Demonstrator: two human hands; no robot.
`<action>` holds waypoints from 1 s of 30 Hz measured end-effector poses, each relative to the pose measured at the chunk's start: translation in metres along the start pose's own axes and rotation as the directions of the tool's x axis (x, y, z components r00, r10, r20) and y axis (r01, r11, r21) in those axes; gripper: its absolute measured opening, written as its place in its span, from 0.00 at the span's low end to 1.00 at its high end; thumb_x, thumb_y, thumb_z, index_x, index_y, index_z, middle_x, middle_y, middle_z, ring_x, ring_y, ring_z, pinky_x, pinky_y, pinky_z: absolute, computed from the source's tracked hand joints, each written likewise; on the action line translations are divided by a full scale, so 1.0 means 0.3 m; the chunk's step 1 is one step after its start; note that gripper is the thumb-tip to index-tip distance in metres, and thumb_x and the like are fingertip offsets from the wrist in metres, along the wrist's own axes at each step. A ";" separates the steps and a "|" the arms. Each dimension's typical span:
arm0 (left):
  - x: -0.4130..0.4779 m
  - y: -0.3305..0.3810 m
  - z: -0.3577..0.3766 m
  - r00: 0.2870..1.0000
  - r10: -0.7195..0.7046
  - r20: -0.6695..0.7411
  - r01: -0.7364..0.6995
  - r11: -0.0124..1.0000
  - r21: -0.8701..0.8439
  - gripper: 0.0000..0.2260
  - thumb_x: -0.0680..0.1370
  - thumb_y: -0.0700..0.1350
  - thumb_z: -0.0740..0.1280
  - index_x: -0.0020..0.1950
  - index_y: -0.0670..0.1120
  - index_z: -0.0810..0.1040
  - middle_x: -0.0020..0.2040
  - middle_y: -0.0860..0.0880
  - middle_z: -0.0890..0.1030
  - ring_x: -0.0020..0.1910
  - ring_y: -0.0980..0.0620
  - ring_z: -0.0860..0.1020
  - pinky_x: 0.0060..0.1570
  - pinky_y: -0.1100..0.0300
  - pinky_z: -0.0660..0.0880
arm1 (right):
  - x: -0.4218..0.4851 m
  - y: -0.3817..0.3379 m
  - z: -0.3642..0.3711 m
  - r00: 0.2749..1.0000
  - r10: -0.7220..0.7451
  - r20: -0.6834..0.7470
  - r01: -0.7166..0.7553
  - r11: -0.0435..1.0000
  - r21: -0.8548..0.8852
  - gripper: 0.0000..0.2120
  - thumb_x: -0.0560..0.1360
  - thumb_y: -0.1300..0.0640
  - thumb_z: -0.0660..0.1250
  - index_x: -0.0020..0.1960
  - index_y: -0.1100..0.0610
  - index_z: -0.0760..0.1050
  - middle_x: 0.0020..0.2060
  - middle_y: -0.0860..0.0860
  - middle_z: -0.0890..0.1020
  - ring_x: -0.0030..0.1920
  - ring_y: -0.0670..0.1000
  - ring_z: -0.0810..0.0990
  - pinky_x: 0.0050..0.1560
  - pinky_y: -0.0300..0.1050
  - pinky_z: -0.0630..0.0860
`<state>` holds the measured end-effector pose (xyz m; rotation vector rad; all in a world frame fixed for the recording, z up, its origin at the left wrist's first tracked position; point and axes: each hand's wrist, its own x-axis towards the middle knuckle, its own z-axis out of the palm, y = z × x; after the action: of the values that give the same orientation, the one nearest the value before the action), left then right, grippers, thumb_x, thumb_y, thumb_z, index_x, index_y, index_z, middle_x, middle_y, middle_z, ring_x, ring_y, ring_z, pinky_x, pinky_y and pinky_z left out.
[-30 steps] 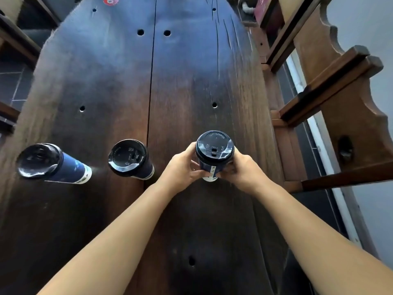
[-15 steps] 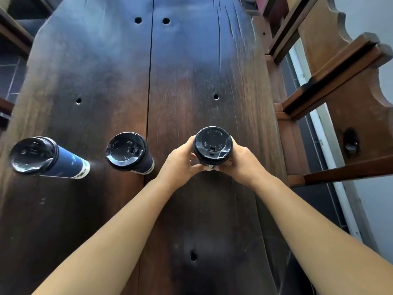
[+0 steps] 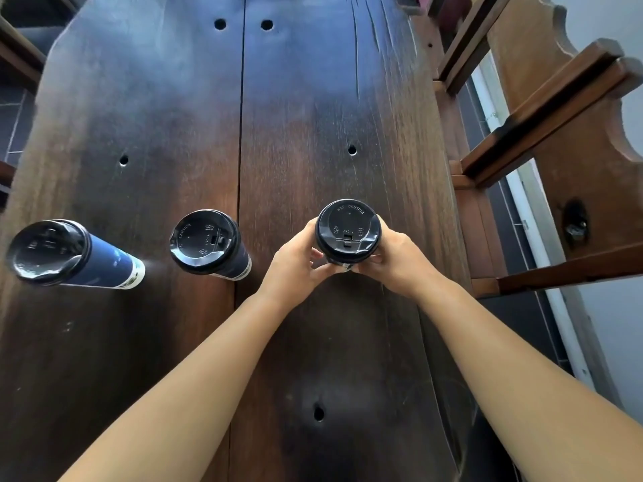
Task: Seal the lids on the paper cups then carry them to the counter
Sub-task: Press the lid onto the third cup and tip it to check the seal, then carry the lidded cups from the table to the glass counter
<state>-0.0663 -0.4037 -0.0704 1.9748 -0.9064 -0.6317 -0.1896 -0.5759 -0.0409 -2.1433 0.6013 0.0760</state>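
Note:
Three dark blue paper cups with black plastic lids stand on a dark wooden table (image 3: 313, 116). The right cup (image 3: 348, 231) is held from both sides: my left hand (image 3: 295, 266) grips its left side and my right hand (image 3: 396, 259) grips its right side, fingers curled round the body under the lid. Its body is mostly hidden by the lid and my hands. The middle cup (image 3: 208, 243) and the left cup (image 3: 66, 253) stand apart to the left, untouched, lids on.
A wooden bench or chair frame (image 3: 556, 140) runs along the table's right edge, with a pale wall behind it. Dark floor tiles (image 3: 14, 123) show past the left edge. The tabletop has several small round holes and a centre seam.
The view has shifted slightly and the held cup now sits a little higher toward me, its body more hidden beneath the lid. Both hands keep their grip. The other two cups have not moved.

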 end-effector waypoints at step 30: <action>-0.410 0.139 -0.230 0.894 -0.372 0.249 0.244 0.871 0.426 0.34 0.75 0.59 0.74 0.77 0.50 0.67 0.70 0.47 0.76 0.64 0.48 0.78 0.64 0.55 0.75 | -0.368 -0.251 0.047 0.918 0.343 0.199 -0.169 0.792 -0.586 0.25 0.77 0.44 0.65 0.69 0.57 0.67 0.63 0.56 0.78 0.64 0.60 0.78 0.59 0.53 0.76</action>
<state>-0.1074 -0.2887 0.0117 2.4509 -0.9683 -1.0565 -0.2511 -0.4844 0.0363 -2.5206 0.7577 0.8098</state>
